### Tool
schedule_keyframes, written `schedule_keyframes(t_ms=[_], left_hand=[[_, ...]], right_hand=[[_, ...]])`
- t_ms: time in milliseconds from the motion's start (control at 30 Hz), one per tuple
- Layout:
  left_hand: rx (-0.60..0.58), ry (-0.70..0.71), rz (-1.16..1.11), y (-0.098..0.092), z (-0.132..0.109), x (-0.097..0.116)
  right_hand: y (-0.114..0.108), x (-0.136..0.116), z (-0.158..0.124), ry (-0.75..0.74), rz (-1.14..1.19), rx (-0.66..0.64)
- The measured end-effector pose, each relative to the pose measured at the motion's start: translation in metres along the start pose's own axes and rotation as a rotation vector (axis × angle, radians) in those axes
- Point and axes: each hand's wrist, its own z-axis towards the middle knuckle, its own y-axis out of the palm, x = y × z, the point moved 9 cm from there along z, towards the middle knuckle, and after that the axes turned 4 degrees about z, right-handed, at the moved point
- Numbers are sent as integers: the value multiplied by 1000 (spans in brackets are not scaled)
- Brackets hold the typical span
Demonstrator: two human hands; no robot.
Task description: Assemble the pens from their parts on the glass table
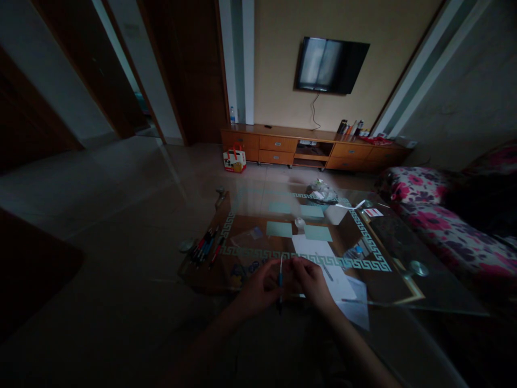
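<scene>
A slim pen (pixel 280 279) with a blue section, a dark lower end and a thin pale upper end stands nearly upright in my left hand (pixel 262 285). The fingers of that hand are closed round it. Just to its right, my right hand (pixel 310 279) has its fingertips pinched together; whatever they hold is too dark and small to make out. Both hands are over the near edge of the glass table (pixel 444 299). Below and right of them lie white paper sheets (pixel 343 285) with a grey pen (pixel 328 273) on top.
Several pens (pixel 204 248) lie at the table's left corner. A clear plastic bottle (pixel 355 251) appears right of the papers, and a crumpled plastic bag (pixel 321 191) sits at the far edge. A flowered sofa (pixel 456 226) stands right; a TV cabinet (pixel 278 143) lines the wall.
</scene>
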Motion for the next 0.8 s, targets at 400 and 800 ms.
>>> schedule_keyframes(t_ms=[400,800], left_hand=[[42,4,4,-4,-1,-1],[112,-16,-26,-12,2,-6]], right_hand=[[-80,13,13,-15,-126,296],[-59,27,16,-160,-659,124]])
